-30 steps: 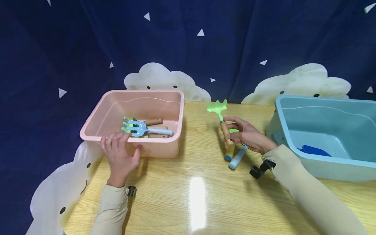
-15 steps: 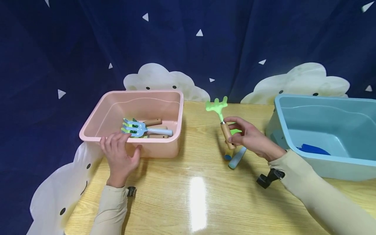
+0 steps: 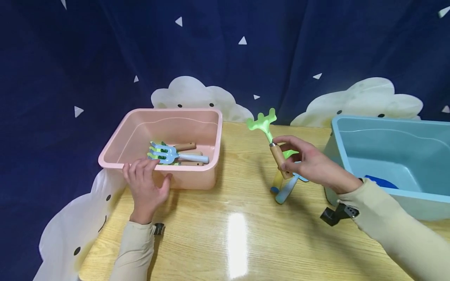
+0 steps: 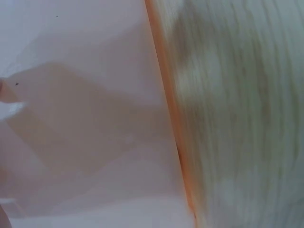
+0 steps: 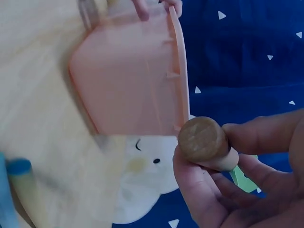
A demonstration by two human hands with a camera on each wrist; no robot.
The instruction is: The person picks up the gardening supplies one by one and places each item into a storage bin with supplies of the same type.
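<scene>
Right grip pinches a green rake above the counter; left grip holds the pink bin by its near rim. Several garden tools already lie inside; two loose tools and a blue piece lie outside it.

Up and down the pink tub we go, then the blue tub and the green-headed rake, and we can read no lettering, label, brand or number. Across to the dark blue cloth, we spot printed white triangles and cloud faces, nothing legible.
</scene>
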